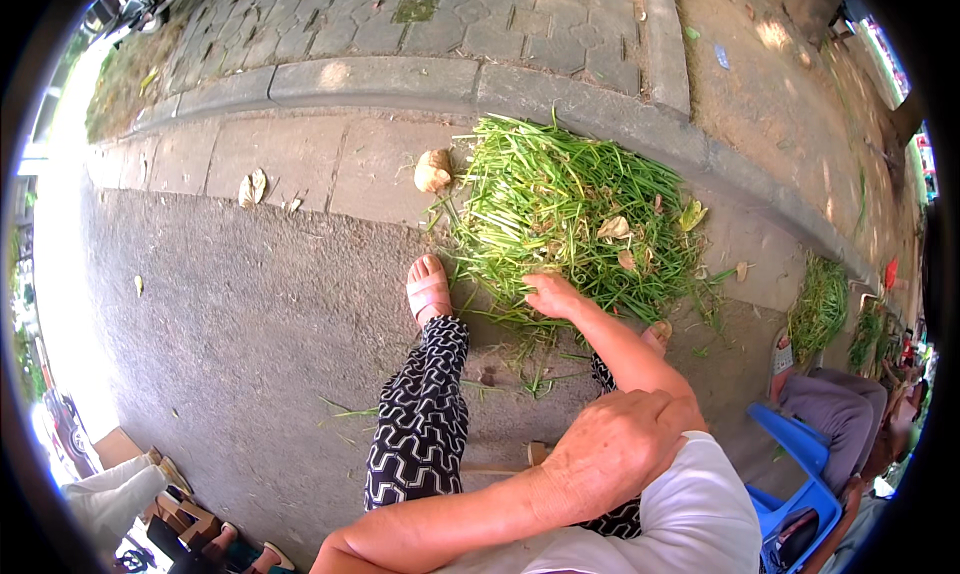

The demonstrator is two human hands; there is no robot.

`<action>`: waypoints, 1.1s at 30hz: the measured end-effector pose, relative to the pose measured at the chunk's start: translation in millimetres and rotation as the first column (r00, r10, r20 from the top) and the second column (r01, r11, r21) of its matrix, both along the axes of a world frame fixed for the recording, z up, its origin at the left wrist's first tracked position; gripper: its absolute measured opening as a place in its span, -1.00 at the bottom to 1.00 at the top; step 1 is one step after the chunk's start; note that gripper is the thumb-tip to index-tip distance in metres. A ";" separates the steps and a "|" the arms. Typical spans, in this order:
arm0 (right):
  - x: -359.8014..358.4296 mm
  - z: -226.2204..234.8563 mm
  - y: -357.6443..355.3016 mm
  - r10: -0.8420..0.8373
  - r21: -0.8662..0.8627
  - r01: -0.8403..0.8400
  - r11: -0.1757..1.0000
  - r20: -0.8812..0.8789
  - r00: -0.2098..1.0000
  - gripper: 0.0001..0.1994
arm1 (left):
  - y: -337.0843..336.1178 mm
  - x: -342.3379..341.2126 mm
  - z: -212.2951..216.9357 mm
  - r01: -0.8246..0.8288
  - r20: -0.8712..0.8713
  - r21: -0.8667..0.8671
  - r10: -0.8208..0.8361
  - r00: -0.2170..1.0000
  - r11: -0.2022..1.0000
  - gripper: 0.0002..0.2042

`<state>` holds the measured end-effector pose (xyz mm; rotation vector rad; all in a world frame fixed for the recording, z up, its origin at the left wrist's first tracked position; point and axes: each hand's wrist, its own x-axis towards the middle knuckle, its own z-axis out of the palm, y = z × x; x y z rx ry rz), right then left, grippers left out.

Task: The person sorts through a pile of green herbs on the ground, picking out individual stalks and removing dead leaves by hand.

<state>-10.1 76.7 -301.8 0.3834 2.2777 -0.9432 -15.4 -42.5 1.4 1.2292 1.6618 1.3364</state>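
Note:
A large heap of long green grass-like stems (530, 199) lies ahead of me on the pavement against the kerb, with dry brown leaves on it. Over its near edge is my right hand (552, 296), its fingers partly stretched out and apart. I see nothing held there, though the greens behind could hide a thin stem. My left arm crosses in front of my body. With its fingers curled, my left hand (622, 444) grips my right arm near the elbow.
My sandalled left foot (428, 286) stands beside the heap, near a pale tan round object (433, 171). To the right are a smaller bunch of greens (818, 302) and a seated person by a blue plastic chair (800, 494). Cardboard boxes (185, 517) and other people's legs are lower left.

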 end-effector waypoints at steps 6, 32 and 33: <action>12.5 -33.2 -15.8 0.148 0.319 -0.096 0.943 -0.145 0.978 -0.61 | -1.7 -4.2 2.6 0.019 -0.041 -0.051 -0.021 0.999 0.999 -0.73; 8.9 -55.1 -32.1 0.314 0.451 -0.102 0.887 -0.423 0.850 -0.73 | -3.4 -0.1 -5.6 0.084 -0.113 -0.090 -0.094 0.989 0.992 -0.71; 8.0 -59.0 -33.6 0.262 0.447 -0.033 0.894 -0.460 0.848 -0.72 | -2.4 0.8 -6.3 0.086 -0.118 -0.091 -0.097 0.988 0.992 -0.71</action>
